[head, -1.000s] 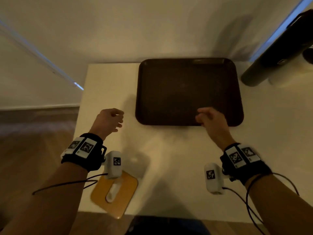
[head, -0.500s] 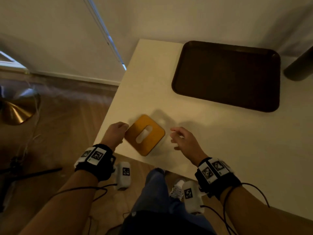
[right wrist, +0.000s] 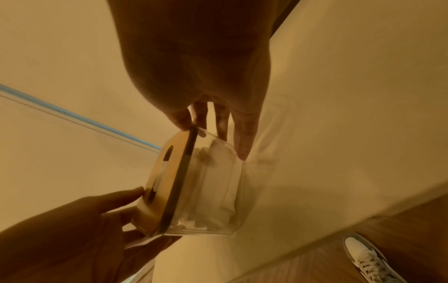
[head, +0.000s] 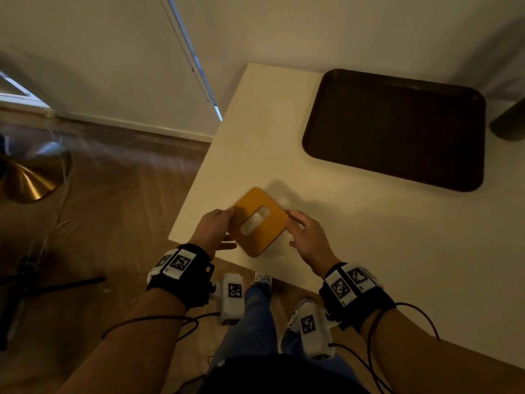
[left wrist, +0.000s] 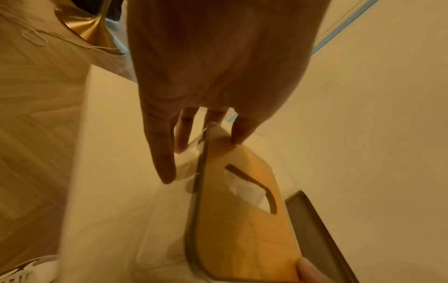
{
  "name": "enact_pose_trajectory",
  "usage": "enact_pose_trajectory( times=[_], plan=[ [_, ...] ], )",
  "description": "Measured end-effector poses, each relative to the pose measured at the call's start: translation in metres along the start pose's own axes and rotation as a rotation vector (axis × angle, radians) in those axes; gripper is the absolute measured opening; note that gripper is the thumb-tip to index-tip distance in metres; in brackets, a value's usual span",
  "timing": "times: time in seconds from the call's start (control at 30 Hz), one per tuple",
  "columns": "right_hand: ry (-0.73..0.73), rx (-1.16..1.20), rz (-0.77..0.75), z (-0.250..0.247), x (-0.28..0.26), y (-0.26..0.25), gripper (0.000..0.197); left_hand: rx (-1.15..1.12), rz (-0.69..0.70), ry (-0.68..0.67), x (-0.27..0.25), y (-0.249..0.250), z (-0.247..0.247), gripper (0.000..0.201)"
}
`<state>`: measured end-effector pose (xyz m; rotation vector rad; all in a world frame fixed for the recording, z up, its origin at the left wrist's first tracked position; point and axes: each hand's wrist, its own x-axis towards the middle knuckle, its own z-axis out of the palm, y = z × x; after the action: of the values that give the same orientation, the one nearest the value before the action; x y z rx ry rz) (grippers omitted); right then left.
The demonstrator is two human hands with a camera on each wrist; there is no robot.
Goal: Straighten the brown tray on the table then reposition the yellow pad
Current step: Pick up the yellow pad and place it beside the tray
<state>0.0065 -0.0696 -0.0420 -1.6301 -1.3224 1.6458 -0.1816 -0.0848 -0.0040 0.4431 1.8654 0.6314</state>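
Near the lower middle of the head view, the left hand (head: 213, 228) and the right hand (head: 308, 237) are both gripping opposite edges of the yellow pad (head: 260, 221) at the bench (head: 355, 237) corner, probably to turn it square, while the brown tray (head: 397, 126) is lying at the upper right.

Bare worktop (head: 355, 237) is lying open between the pad (head: 257, 221) at the near left corner and the tray (head: 397, 129) standing well apart at the far edge, both hands flanking the pad.
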Motion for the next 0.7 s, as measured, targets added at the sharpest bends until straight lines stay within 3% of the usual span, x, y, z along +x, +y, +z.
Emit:
enact_pose_trajectory(
  times=[0.23,0.43,0.6,0.7],
  plan=[
    [0.036,-0.043,-0.063,0.003,0.041,-0.032,0.039,0.014,0.046,-0.036,0.035,0.051,-0.007,0.033],
    [0.077,-0.061,-0.081,0.005,0.113,-0.082,0.040,0.017,0.050,-0.056,0.088,0.123,-0.016,0.031],
    [0.103,-0.046,-0.050,0.004,0.178,-0.133,0.040,0.013,0.072,-0.072,0.138,0.188,-0.019,0.044],
    [0.133,-0.052,-0.023,0.001,0.216,-0.160,0.041,0.011,0.080,-0.082,0.166,0.223,-0.019,0.042]
  ],
)
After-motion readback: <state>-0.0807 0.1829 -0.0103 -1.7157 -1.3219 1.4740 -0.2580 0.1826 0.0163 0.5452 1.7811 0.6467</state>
